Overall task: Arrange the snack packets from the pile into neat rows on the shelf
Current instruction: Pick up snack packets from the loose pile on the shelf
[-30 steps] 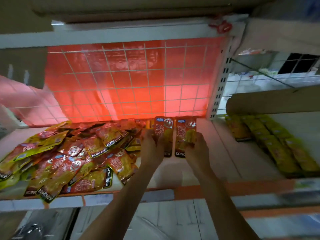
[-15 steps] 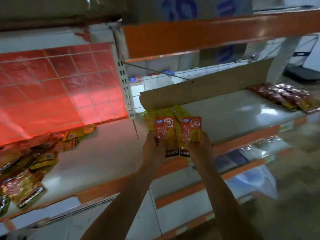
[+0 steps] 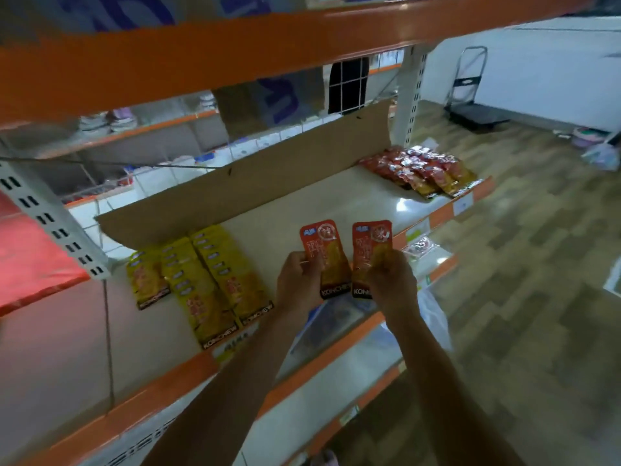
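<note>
your bare forearms rise from the bottom edge. left hand (image 3: 297,280): fingers curled round the lower left edge of the left red packet (image 3: 327,253), thumb laid across its front. right hand (image 3: 391,280): fingers bunched over the lower half of the right red packet (image 3: 371,247), pinching it. both packets are flat glossy pouches with rounded top corners, a round emblem near the top and a dark band lettered "konchew" at the bottom. you hold them upright and side by side, long edges nearly meeting, over the front of the shelf (image 3: 302,203). whether they touch its surface cannot be told.

the shelf is a smooth pale board with an orange lip (image 3: 161,381) along its front. left of your left hand lie the yellow packets (image 3: 215,274): three shingled rows running front to back, same pouch shape, same dark band. the held pair sits between these and the far red packets (image 3: 423,173), shingled rows at the shelf's right end, their foil catching the light.

a long matte brown cardboard strip (image 3: 252,173) stands along the back of the shelf. a white slotted metal upright (image 3: 53,227) slants at the left beside a red sheet (image 3: 30,260). an orange overhead beam (image 3: 235,48) crosses the top. beyond, a platform trolley (image 3: 470,105) stands on the wood-pattern floor (image 3: 537,264).
</note>
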The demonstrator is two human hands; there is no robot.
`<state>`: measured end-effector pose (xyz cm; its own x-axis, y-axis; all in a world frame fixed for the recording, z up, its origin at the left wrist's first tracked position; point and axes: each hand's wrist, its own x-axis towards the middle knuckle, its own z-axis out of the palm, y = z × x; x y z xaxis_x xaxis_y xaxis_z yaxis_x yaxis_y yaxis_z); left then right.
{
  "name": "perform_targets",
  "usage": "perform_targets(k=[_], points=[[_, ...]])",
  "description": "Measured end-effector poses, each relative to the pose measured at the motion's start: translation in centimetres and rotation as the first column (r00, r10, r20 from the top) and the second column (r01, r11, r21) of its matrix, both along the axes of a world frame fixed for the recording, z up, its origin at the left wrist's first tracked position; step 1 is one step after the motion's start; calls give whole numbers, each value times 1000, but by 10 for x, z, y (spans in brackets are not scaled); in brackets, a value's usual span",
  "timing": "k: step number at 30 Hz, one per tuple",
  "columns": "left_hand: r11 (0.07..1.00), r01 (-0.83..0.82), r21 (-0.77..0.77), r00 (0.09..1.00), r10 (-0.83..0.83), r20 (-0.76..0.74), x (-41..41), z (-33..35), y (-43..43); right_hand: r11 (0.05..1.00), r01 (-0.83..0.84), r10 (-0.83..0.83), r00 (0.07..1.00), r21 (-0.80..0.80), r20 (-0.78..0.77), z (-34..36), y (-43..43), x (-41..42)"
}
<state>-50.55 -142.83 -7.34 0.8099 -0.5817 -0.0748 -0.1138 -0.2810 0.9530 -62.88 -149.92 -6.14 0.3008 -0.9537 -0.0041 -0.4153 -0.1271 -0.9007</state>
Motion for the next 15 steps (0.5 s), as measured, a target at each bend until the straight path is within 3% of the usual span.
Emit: perform_targets(k=[5, 10, 15], points=[[995, 101, -20, 990, -103, -97, 6, -1, -76, 999, 50, -51, 997, 21, 61, -1, -66, 1], [985, 172, -18, 980, -173, -102, 15, 1, -156, 994, 89, -98, 982, 63, 159, 3, -131, 4], [983, 184, 19, 980, -182, -82, 14, -5, -213, 988, 140, -148, 977, 62, 154, -1, -195, 2]])
